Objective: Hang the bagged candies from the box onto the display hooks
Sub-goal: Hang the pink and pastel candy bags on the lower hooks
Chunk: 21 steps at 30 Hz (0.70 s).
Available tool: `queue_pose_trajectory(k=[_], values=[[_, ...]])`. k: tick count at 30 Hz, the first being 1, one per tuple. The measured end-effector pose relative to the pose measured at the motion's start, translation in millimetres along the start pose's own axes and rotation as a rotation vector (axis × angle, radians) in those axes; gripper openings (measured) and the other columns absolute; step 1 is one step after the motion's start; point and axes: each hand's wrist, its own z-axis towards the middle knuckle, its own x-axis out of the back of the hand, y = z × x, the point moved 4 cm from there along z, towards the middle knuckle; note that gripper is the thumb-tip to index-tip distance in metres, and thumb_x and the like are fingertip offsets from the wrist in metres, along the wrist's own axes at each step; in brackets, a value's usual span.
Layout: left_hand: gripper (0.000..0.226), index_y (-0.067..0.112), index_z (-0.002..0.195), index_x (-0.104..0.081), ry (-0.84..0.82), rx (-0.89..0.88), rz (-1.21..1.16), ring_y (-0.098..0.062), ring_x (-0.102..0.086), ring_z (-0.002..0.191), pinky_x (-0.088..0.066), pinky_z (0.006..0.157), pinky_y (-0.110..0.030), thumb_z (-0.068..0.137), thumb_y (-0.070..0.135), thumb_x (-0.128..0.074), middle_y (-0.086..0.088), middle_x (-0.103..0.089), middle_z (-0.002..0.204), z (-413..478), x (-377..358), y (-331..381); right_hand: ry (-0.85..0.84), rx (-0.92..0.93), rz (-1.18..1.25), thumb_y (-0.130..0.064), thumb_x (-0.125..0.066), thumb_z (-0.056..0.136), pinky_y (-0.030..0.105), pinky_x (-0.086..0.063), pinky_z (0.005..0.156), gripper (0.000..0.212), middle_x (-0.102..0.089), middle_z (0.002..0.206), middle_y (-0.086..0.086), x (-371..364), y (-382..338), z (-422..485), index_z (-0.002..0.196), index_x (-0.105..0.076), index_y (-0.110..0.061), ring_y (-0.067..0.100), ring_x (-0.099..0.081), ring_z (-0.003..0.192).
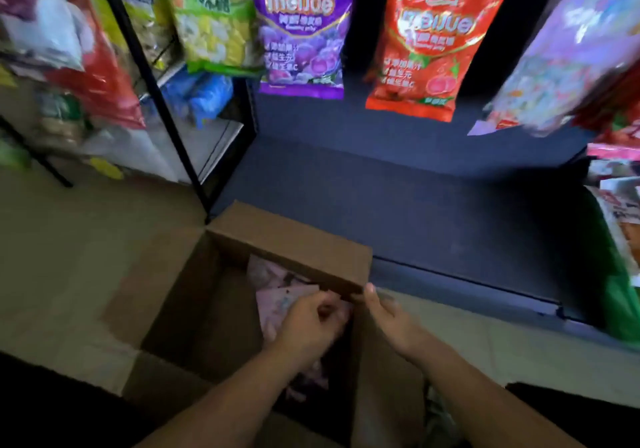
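An open cardboard box [194, 295] stands on the floor below the display. Pale pink candy bags [273, 274] lie inside it against its far right side. My left hand [311, 323] reaches into the box with fingers curled round the top of a pink bag. My right hand [384, 312] rests at the box's right corner, thumb and fingers at the edge of the raised far flap [291, 243]. Above, a purple candy bag [301, 31] and a red candy bag [429, 42] hang on the dark display panel. The hooks themselves are out of sight.
A green and yellow bag [214, 17] hangs left of the purple one, a pale blurred bag [571, 59] at right. A black wire rack [162, 101] with more packets stands at left. More packets [620, 225] pile at the right edge. The dark shelf base [433, 225] lies behind the box.
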Motion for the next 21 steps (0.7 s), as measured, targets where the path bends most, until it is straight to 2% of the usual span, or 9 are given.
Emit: queue_pose_trajectory(k=[1, 3, 4, 6, 9, 12, 16, 19, 21], values=[[0.006, 0.015, 0.090, -0.071, -0.005, 0.037, 0.018, 0.008, -0.058, 0.073, -0.043, 0.071, -0.007, 0.091, 0.011, -0.066, 0.016, -0.064, 0.076, -4.8, 3.1, -16.5, 0.006, 0.003, -0.086, -0.095, -0.013, 0.081, 0.044, -0.039, 0.116, 0.090, -0.064, 0.139, -0.004, -7.0, 8.5, 9.5, 0.127, -0.066, -0.038, 0.024, -0.055, 0.135], [0.011, 0.009, 0.100, -0.073, 0.006, 0.123, 0.034, -0.001, -0.061, 0.077, -0.046, 0.075, -0.014, 0.091, 0.007, -0.067, 0.007, -0.068, 0.084, -12.8, 14.8, -50.3, 0.022, 0.068, -0.218, -0.088, -0.017, 0.088, 0.044, -0.046, 0.105, 0.075, -0.071, 0.111, -0.007, -14.3, 12.3, 24.4, 0.099, -0.069, -0.034, 0.026, -0.062, 0.120], [0.016, 0.011, 0.106, -0.073, 0.031, 0.166, 0.024, -0.008, -0.065, 0.086, -0.050, 0.081, -0.019, 0.091, 0.012, -0.069, 0.001, -0.071, 0.093, -16.3, 23.1, -65.7, 0.064, 0.116, -0.303, -0.080, -0.020, 0.094, 0.042, -0.049, 0.096, 0.064, -0.066, 0.091, -0.009, -13.8, 4.2, 26.5, 0.080, -0.062, -0.033, 0.027, -0.063, 0.109], [0.023, 0.018, 0.114, -0.072, 0.068, 0.257, -0.014, -0.013, -0.068, 0.099, -0.053, 0.089, -0.025, 0.091, 0.022, -0.072, 0.001, -0.072, 0.106, -23.6, 44.3, -89.3, 0.166, 0.300, -0.430, -0.068, -0.023, 0.101, 0.038, -0.048, 0.077, 0.055, -0.055, 0.070, -0.009, -13.2, -16.8, 28.7, 0.066, -0.049, -0.034, 0.025, -0.061, 0.087], [0.018, 0.019, 0.108, -0.072, 0.131, 0.310, 0.030, -0.012, -0.068, 0.095, -0.053, 0.085, -0.024, 0.093, 0.028, -0.069, 0.006, -0.072, 0.098, -35.0, 75.4, -114.4, 0.152, 0.537, -0.575, -0.056, -0.033, 0.105, 0.034, -0.046, 0.078, 0.051, -0.065, 0.078, -0.004, -28.8, -39.8, 31.1, 0.078, -0.066, -0.028, 0.018, -0.059, 0.086], [0.014, 0.017, 0.093, -0.072, 0.202, 0.329, 0.115, -0.018, -0.069, 0.086, -0.056, 0.079, -0.030, 0.092, 0.030, -0.069, 0.001, -0.072, 0.087, -50.6, 94.8, -136.8, 0.010, 0.456, -0.662, -0.070, -0.017, 0.099, 0.037, -0.050, 0.083, 0.061, -0.067, 0.090, -0.005, -44.0, -25.4, 33.7, 0.087, -0.065, -0.034, 0.012, -0.061, 0.090], [0.021, 0.017, 0.101, -0.072, 0.170, 0.374, 0.138, -0.021, -0.070, 0.091, -0.057, 0.082, -0.032, 0.092, 0.036, -0.068, -0.003, -0.075, 0.094, -57.4, 97.4, -152.9, 0.015, 0.344, -0.663, -0.081, -0.007, 0.090, 0.033, -0.049, 0.080, 0.065, -0.061, 0.083, -0.015, -38.6, -8.8, 28.0, 0.077, -0.056, -0.042, 0.003, -0.057, 0.083], [0.019, 0.021, 0.088, -0.068, 0.156, 0.331, 0.142, -0.023, -0.071, 0.087, -0.058, 0.079, -0.036, 0.087, 0.040, -0.068, -0.003, -0.075, 0.088, -53.8, 90.6, -151.9, -0.048, 0.289, -0.740, -0.074, -0.032, 0.095, 0.032, -0.053, 0.079, 0.051, -0.067, 0.088, -0.014, -52.7, -14.4, 22.3, 0.092, -0.069, -0.038, 0.000, -0.060, 0.082], [0.021, 0.019, 0.090, -0.070, 0.129, 0.322, 0.111, -0.021, -0.070, 0.086, -0.058, 0.082, -0.037, 0.086, 0.039, -0.070, 0.000, -0.073, 0.087, -51.1, 85.1, -152.3, -0.200, 0.226, -0.547, -0.057, -0.054, 0.098, 0.031, -0.056, 0.082, 0.030, -0.072, 0.095, -0.014, -78.6, -19.4, 20.0, 0.098, -0.074, -0.035, -0.002, -0.064, 0.085]])
